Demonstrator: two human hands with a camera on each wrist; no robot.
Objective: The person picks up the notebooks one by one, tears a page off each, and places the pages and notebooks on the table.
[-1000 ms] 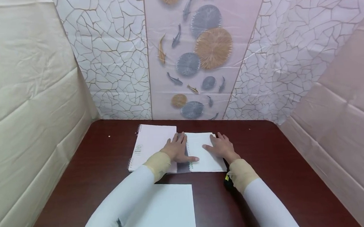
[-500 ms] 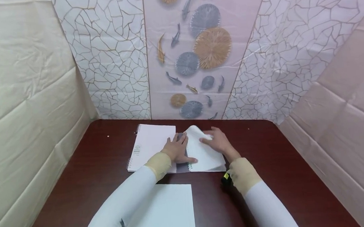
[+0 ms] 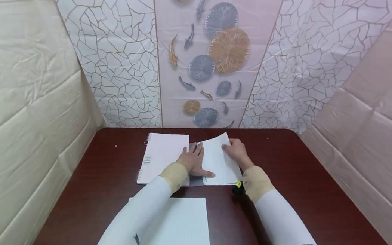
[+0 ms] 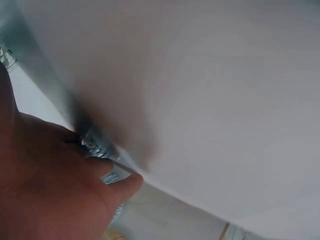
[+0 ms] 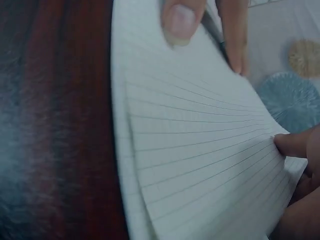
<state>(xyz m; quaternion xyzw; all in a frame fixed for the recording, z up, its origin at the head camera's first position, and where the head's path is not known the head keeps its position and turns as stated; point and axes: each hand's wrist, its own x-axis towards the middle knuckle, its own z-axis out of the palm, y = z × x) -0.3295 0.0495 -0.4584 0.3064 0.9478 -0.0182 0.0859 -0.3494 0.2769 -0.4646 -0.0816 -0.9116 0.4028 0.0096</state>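
Observation:
A spiral notebook with lined pages (image 3: 220, 164) lies open on the table; one page is lifted and bowed at its far right corner. My right hand (image 3: 238, 151) pinches that page's edge between thumb and fingers, seen closely in the right wrist view with the ruled page (image 5: 200, 150) curving up. My left hand (image 3: 195, 163) rests spread by the spiral binding, its thumb on the notebook page. In the left wrist view the left hand (image 4: 60, 185) is beside the binding and the raised page (image 4: 215, 110) fills most of the picture.
A larger white spiral notebook (image 3: 164, 154) lies to the left, partly under the left hand. A white sheet or pad (image 3: 182, 228) sits nearer the front. A small black item with a yellow patch (image 3: 237, 187) is beside the right wrist on the dark table (image 3: 297, 176).
My right hand went from lying flat on the notebook to holding the page's edge. The page has risen at its far right corner. My left hand has hardly moved.

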